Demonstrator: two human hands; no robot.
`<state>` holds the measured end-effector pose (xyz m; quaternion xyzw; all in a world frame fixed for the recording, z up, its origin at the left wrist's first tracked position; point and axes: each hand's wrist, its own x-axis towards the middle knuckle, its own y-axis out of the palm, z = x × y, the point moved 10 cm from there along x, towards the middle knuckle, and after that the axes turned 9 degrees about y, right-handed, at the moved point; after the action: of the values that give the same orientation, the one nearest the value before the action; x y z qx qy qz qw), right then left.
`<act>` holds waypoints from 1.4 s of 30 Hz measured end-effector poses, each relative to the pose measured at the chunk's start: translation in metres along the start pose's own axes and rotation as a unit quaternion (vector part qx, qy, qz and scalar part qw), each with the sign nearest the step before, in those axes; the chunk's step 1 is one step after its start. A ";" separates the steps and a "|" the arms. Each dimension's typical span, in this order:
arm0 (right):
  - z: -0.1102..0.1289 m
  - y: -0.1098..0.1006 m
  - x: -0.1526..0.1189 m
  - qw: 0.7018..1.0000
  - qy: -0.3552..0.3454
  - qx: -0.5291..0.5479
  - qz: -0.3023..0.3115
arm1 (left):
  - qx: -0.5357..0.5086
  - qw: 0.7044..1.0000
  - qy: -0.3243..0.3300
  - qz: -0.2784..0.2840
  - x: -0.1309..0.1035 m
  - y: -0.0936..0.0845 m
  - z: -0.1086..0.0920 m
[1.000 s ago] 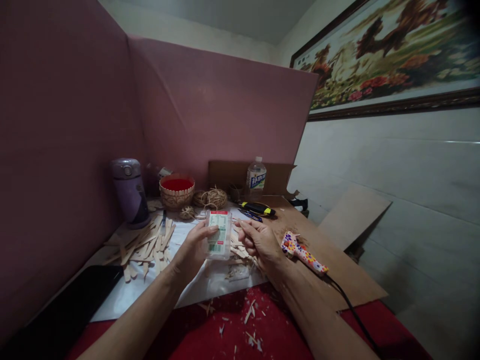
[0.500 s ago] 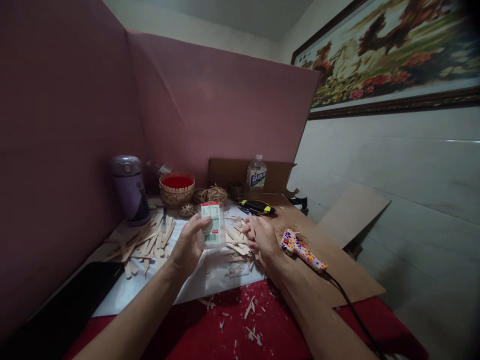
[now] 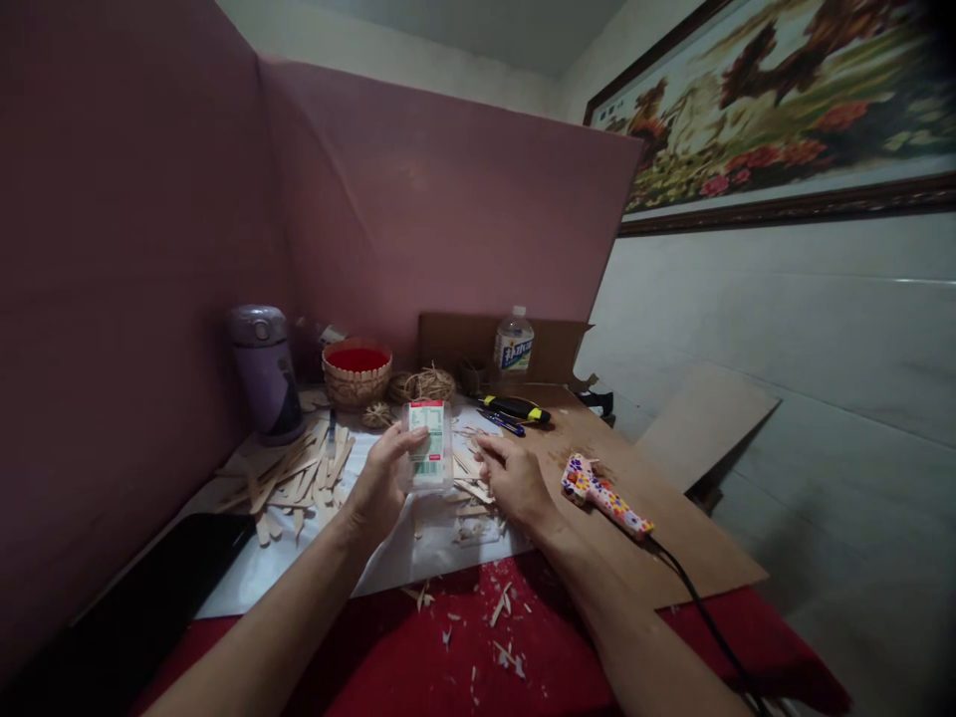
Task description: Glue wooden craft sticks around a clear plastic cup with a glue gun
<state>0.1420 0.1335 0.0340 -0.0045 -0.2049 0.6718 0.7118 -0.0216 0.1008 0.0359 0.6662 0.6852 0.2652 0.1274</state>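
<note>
My left hand (image 3: 386, 476) grips a clear plastic box (image 3: 437, 468) by its left side, thumb across the front. The box is upright and bears a white and green label with red bands. My right hand (image 3: 512, 478) is just right of the box, its fingers curled in a pinch. What sits between those fingertips is too small to make out. Loose wooden craft sticks (image 3: 470, 488) lie on the white sheet (image 3: 388, 573) behind and between my hands. A blue utility knife (image 3: 502, 423) lies beyond my right hand.
Left are a pile of craft sticks (image 3: 299, 483), a purple flask (image 3: 265, 378) and a black slab (image 3: 186, 568). Behind stand a stick-rimmed bowl (image 3: 357, 383), twine (image 3: 429, 383) and a bottle (image 3: 514, 349). A flower-patterned glue gun (image 3: 604, 498) with a cord lies on cardboard (image 3: 694, 558).
My right hand has turned, and the pale stick seen in it before no longer shows clearly. The blue knife is now uncovered. The box stays in my left hand; the view shifted slightly.
</note>
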 end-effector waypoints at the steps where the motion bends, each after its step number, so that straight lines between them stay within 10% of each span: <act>1: 0.002 0.000 -0.001 1.000 -0.009 -0.010 0.000 | -0.001 1.000 -0.003 0.008 -0.001 0.002 0.001; 16: 0.019 -0.014 -0.005 0.994 -0.058 -0.071 -0.062 | 0.013 0.999 -0.003 0.036 -0.007 0.011 0.007; 23: 0.048 -0.012 -0.019 0.988 -0.134 0.073 -0.008 | 0.032 0.997 0.014 0.075 -0.003 0.015 0.012; 32: 0.023 0.003 -0.008 0.968 0.012 0.237 0.082 | 0.027 0.991 -0.022 0.132 -0.011 0.030 0.022; 42: 0.028 -0.003 -0.008 0.970 -0.006 0.230 0.071 | 0.005 0.982 -0.074 0.175 -0.020 0.036 0.027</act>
<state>0.1369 0.1182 0.0580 0.1493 -0.0481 0.7498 0.6428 0.0248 0.0856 0.0295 0.7940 0.5484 0.2303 0.1259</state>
